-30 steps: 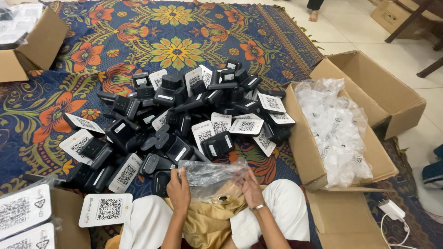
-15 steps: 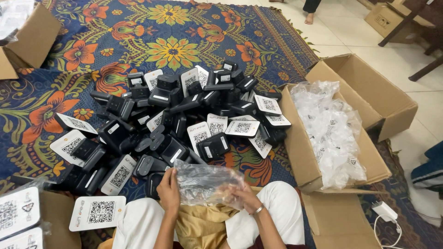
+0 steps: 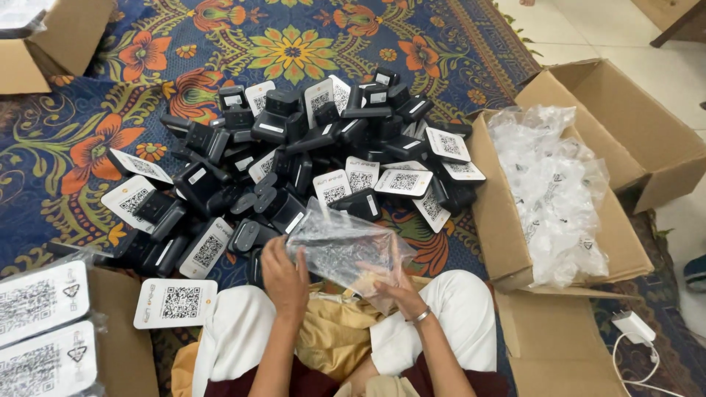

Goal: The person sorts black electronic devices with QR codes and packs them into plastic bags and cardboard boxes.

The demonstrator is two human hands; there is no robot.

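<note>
We grip the crinkled clear plastic bag [image 3: 346, 254] between both hands, left hand [image 3: 285, 276] and right hand [image 3: 393, 287] closed on its ends, long axis running hand to hand.

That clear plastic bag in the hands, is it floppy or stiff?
Probably floppy: the clear plastic bag looks crinkled and sags between the left hand and right hand. It likely feels slippery, since its film is shiny. Probably light too; the bags heaped in the cardboard box look puffy and thin.
</note>
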